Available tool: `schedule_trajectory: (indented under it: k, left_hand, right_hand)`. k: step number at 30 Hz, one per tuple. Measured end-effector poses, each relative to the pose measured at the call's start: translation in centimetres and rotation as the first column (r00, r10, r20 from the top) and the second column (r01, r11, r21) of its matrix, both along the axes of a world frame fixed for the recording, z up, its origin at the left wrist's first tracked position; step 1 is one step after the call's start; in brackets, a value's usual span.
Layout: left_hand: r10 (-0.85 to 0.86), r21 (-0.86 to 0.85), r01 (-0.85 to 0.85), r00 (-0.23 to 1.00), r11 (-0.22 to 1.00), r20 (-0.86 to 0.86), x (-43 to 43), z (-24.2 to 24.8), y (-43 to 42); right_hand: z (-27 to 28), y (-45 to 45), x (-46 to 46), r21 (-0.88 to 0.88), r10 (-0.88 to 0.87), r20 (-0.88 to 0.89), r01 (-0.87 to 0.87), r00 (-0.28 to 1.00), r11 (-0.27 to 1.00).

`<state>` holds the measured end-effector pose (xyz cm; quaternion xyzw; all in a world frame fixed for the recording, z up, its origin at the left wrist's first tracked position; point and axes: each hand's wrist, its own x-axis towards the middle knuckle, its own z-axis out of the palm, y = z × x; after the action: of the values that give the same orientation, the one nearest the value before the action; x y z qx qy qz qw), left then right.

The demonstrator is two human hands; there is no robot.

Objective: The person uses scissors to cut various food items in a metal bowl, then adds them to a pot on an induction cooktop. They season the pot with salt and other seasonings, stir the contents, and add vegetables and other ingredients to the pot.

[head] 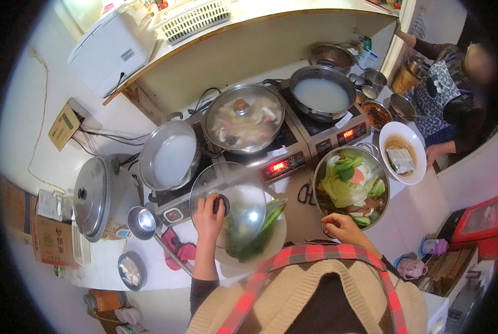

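My left hand (210, 217) grips the black knob of a glass lid (240, 188), held above a white plate (276, 246) of leafy greens (253, 240). At the near rim of a steel pot (351, 188) filled with cabbage, greens and other vegetables is my right hand (341, 227), its fingers curled; whether it grips the rim cannot be told. Beyond the lid stand an uncovered pan of whitish liquid (174, 154) and a pot under a glass lid (244, 119) with food inside. Another pot of whitish liquid (322, 94) sits at the back right.
Induction cookers (284, 167) stand under the pots. A ladle (142, 223), a pink cloth (178, 250) and a large lidded cooker (103, 196) are at left. Scissors (305, 194) lie beside the vegetable pot. At right, a person (441, 87) stands near a white bowl (402, 153) holding a packet.
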<state>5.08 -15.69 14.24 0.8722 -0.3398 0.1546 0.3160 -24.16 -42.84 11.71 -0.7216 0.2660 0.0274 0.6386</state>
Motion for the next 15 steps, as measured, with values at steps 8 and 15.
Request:
schedule_trajectory:
  k: [8, 15]
  left_hand:
    - [-0.026, 0.032, 0.027, 0.999, 0.999, -0.028, -1.2, -0.2, -0.6]
    - [-0.055, 0.102, 0.058, 0.998, 0.993, -0.04, -1.9, -0.9, -0.3]
  right_hand:
    - [-0.5, -0.3, 0.7, -0.044, 0.07, 0.066, -0.067, 0.995, 0.997]
    - [2.5, -1.7, 0.2, -0.218, 0.061, 0.042, -0.05, 0.997, 0.975]
